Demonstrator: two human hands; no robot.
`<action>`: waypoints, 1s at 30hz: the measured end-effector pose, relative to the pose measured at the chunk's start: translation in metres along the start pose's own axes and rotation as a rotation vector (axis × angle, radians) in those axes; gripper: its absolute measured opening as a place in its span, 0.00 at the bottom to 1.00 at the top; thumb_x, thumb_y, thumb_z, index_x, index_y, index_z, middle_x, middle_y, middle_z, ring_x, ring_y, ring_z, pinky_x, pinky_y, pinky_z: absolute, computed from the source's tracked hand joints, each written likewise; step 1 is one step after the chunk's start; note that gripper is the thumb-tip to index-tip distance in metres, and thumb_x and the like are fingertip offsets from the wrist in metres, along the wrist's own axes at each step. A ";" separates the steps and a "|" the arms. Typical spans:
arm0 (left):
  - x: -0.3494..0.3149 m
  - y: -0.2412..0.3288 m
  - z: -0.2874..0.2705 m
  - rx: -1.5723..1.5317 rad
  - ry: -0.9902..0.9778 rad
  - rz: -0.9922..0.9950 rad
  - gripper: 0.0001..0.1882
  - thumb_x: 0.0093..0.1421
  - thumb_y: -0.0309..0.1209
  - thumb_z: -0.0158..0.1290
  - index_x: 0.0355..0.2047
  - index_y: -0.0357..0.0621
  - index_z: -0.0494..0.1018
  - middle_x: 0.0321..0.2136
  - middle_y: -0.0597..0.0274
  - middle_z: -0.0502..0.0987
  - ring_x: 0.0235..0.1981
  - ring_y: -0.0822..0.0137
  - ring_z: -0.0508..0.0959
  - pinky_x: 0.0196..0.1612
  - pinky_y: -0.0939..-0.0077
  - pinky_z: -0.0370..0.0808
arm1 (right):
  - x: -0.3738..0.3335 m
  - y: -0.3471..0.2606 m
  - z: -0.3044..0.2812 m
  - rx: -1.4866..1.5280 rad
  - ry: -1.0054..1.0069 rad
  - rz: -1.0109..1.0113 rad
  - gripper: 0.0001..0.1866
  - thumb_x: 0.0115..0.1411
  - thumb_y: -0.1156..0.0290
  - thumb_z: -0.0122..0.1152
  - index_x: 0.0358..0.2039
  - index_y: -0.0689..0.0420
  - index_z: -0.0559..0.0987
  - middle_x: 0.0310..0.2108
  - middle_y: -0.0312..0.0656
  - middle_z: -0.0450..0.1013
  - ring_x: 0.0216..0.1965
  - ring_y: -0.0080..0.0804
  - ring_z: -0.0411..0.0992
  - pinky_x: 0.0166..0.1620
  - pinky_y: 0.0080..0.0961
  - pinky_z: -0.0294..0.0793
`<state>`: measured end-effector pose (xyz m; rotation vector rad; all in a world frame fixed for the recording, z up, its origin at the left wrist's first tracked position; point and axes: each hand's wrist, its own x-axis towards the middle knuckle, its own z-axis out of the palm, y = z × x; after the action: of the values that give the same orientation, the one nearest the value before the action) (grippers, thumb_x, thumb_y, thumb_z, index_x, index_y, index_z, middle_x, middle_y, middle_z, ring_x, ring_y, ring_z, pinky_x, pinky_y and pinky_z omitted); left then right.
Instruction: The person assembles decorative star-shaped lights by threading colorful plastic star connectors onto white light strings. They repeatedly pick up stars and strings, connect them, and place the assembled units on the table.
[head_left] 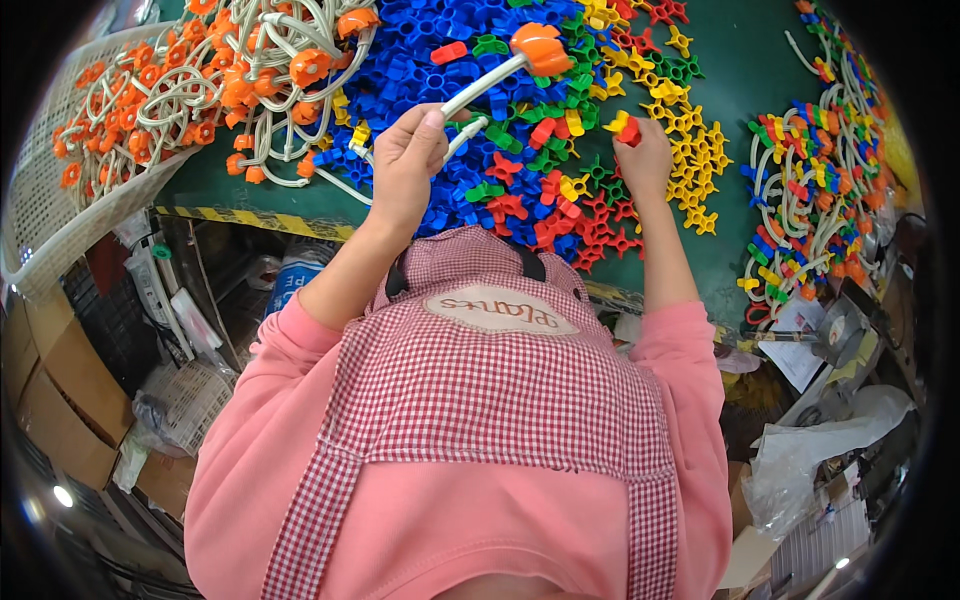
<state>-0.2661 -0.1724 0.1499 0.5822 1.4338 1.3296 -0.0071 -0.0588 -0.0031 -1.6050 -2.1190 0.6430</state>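
My left hand point(408, 165) is closed around a white cord point(485, 86), whose far end carries an orange flower-shaped plastic piece point(541, 50). A loop of the cord with a pale tip bends beside my fingers. To the right, my right hand point(645, 162) pinches small red and yellow plastic pieces point(621, 126); my fingers partly cover them. Between and beyond my hands lies a heap of blue plastic connectors point(400, 60), mixed with green, red and yellow ones. Yellow connectors point(697, 165) spread just right of my right hand, and red connectors point(590, 228) lie nearer me.
A white basket point(48, 225) at left holds tangled cords with orange pieces point(165, 95). At right, cords threaded with coloured pieces point(800, 180) are piled on the green table point(735, 100). Striped tape point(255, 222) runs along its front edge. Cardboard point(75, 375) and plastic sheeting point(815, 455) lie below.
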 end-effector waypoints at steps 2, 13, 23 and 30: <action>0.001 -0.002 0.002 -0.031 -0.008 -0.020 0.15 0.65 0.34 0.42 0.37 0.33 0.73 0.13 0.79 0.54 0.14 0.85 0.51 0.17 0.88 0.47 | 0.002 -0.006 0.010 0.067 -0.056 -0.111 0.13 0.43 0.73 0.64 0.32 0.58 0.78 0.32 0.43 0.71 0.37 0.43 0.70 0.41 0.34 0.71; -0.004 0.000 0.001 -0.039 0.034 -0.042 0.15 0.65 0.34 0.44 0.35 0.32 0.74 0.12 0.79 0.56 0.14 0.86 0.52 0.17 0.88 0.48 | -0.034 -0.021 -0.011 -0.194 -0.368 -0.015 0.15 0.43 0.66 0.67 0.32 0.58 0.77 0.34 0.43 0.73 0.38 0.46 0.69 0.42 0.37 0.69; -0.012 0.007 0.004 -0.051 0.034 -0.066 0.15 0.64 0.35 0.45 0.34 0.33 0.74 0.12 0.79 0.54 0.13 0.85 0.51 0.16 0.87 0.47 | -0.049 -0.078 0.035 0.345 -0.329 -0.112 0.20 0.43 0.63 0.67 0.36 0.59 0.77 0.38 0.45 0.75 0.38 0.42 0.74 0.41 0.32 0.73; -0.017 0.000 -0.003 -0.021 0.069 -0.052 0.16 0.64 0.36 0.44 0.33 0.34 0.73 0.12 0.78 0.53 0.12 0.85 0.50 0.15 0.87 0.47 | -0.043 -0.053 0.012 0.548 -0.357 0.297 0.15 0.49 0.64 0.66 0.34 0.60 0.78 0.30 0.40 0.77 0.31 0.33 0.76 0.35 0.27 0.74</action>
<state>-0.2630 -0.1882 0.1559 0.4858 1.4793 1.3330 -0.0440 -0.1142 0.0163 -1.5685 -1.6987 1.5530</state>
